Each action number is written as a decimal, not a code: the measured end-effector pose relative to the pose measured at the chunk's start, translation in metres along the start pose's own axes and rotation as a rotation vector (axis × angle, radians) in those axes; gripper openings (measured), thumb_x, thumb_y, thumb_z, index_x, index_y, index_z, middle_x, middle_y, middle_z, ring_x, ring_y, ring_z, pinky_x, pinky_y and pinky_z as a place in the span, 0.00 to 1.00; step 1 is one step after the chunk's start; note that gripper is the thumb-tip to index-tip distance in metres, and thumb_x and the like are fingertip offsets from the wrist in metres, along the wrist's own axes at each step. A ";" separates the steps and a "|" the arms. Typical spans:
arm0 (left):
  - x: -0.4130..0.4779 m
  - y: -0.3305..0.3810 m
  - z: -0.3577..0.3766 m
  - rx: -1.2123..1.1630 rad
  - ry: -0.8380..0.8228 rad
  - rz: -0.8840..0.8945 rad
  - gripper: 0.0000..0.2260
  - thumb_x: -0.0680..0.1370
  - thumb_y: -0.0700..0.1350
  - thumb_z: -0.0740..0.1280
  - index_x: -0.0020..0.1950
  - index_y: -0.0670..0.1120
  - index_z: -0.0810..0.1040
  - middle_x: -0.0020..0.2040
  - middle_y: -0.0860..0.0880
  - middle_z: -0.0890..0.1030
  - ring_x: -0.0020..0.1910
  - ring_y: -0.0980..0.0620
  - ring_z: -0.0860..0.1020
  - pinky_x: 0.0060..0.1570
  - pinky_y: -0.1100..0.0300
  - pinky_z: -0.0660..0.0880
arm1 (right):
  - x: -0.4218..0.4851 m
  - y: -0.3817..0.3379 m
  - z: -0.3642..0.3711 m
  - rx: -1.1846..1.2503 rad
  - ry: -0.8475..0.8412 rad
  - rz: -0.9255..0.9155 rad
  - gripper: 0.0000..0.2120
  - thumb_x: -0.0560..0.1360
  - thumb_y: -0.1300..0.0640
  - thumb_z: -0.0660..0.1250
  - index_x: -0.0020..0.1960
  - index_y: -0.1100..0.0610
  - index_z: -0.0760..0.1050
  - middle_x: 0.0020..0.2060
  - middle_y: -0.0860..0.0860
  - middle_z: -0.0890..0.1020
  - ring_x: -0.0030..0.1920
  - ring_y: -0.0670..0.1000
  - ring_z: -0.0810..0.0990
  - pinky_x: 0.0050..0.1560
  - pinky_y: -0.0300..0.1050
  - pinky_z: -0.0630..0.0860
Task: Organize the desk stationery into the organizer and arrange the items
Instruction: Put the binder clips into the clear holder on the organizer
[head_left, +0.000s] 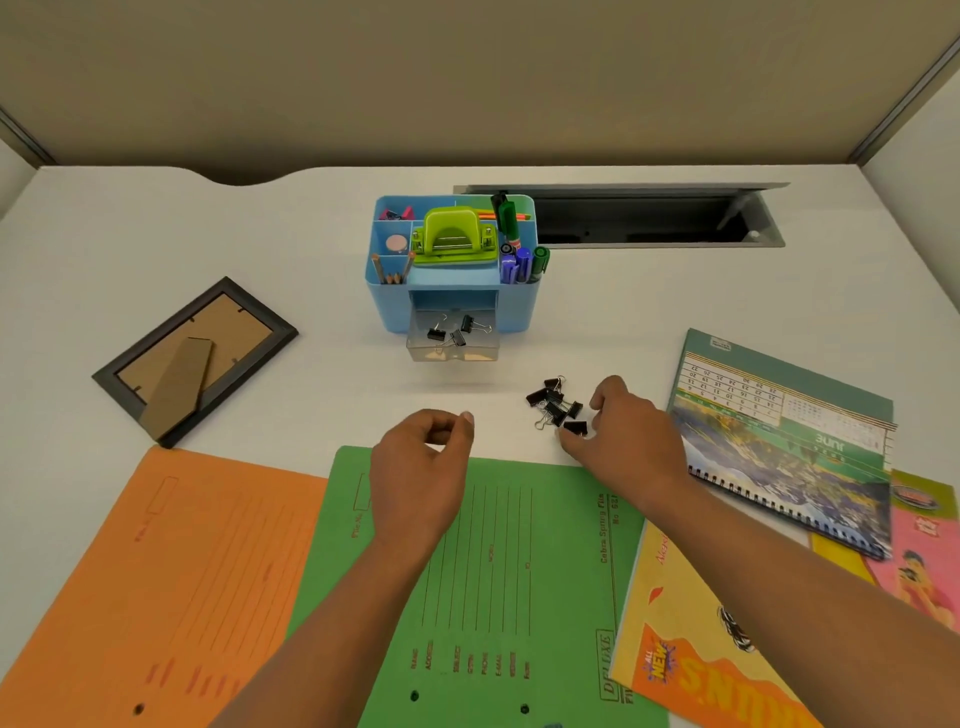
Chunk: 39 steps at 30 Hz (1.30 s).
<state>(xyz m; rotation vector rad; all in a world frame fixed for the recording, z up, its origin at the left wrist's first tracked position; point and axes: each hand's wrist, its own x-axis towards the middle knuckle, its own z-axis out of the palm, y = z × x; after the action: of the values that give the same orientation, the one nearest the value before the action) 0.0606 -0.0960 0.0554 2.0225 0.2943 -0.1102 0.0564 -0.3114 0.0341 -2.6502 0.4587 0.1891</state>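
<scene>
Binder clips are what I'm clearing now: a loose black pile of them lies on the white desk, near me and a little to the right, just beyond the far edge of the green folder. The blue organizer stands farther back at centre, and its clear drawer is pulled out towards me with three clips already lying in it. So I judge this step partly done, with the larger share still on the desk.

My right hand is over the right side of the pile, fingers spread and bent, cupping round it without closing. The thumb tip sits just beside the nearest clip and I have nothing pinched yet. My left hand hovers to the left of the pile, above the folder's far edge, its fingers curled towards the thumb. Whether it holds a clip I cannot tell, since the curled fingers hide the inside.

Next I would need to close the right fingers on one or several clips, lift, and carry them far and left to the drawer. The wire handles look tangled, so a grab may drag extra clips along or spill some.
</scene>
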 end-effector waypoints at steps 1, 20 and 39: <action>-0.001 0.000 0.000 -0.001 -0.008 -0.003 0.08 0.76 0.54 0.68 0.41 0.52 0.81 0.39 0.56 0.83 0.32 0.55 0.79 0.37 0.60 0.74 | 0.001 -0.001 0.001 -0.018 -0.003 0.000 0.22 0.69 0.39 0.70 0.50 0.51 0.65 0.37 0.47 0.78 0.38 0.52 0.78 0.35 0.46 0.75; 0.018 0.052 0.004 -0.030 -0.363 -0.008 0.11 0.73 0.53 0.74 0.49 0.48 0.83 0.39 0.51 0.85 0.35 0.56 0.82 0.37 0.59 0.75 | -0.028 -0.057 -0.038 0.068 0.045 -0.475 0.19 0.70 0.51 0.72 0.55 0.45 0.65 0.42 0.37 0.71 0.41 0.42 0.70 0.39 0.39 0.68; 0.109 0.063 -0.010 0.339 0.060 0.059 0.07 0.72 0.55 0.71 0.37 0.55 0.80 0.38 0.55 0.83 0.37 0.51 0.83 0.42 0.53 0.81 | -0.030 -0.032 -0.039 0.119 0.014 -0.361 0.18 0.70 0.44 0.72 0.55 0.43 0.68 0.47 0.38 0.77 0.42 0.39 0.73 0.42 0.40 0.68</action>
<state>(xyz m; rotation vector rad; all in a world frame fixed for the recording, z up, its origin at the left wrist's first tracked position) 0.1811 -0.0969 0.0920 2.3720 0.2671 -0.0659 0.0419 -0.2927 0.0878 -2.5646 -0.0088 0.0292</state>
